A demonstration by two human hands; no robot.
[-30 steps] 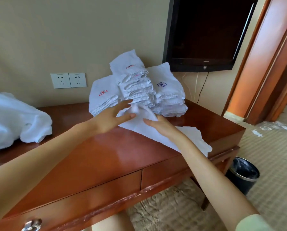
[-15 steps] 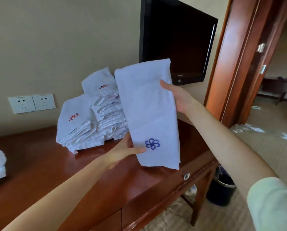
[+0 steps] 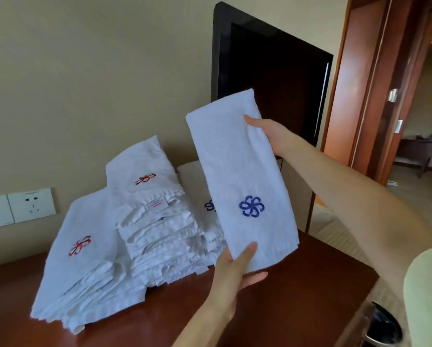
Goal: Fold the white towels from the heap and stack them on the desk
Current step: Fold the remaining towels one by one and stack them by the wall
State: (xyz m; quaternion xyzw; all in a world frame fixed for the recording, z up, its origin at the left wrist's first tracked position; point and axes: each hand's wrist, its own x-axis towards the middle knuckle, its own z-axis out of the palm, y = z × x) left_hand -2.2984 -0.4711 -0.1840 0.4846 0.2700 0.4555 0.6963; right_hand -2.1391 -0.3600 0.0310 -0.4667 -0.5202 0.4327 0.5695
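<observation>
Left hand (image 3: pixel 231 274) pinches the lower edge of a folded white terry towel with a blue flower emblem (image 3: pixel 237 171), thumb on its front. The towel is held upright in the air, above the reddish-brown wooden tabletop (image 3: pixel 297 296). Right hand (image 3: pixel 272 136) grips its upper right edge. Behind it, leaning stacks of folded white towels (image 3: pixel 155 229) rest on the tabletop. Farther back: white wall sockets (image 3: pixel 17 206), black flat television (image 3: pixel 272 78).
</observation>
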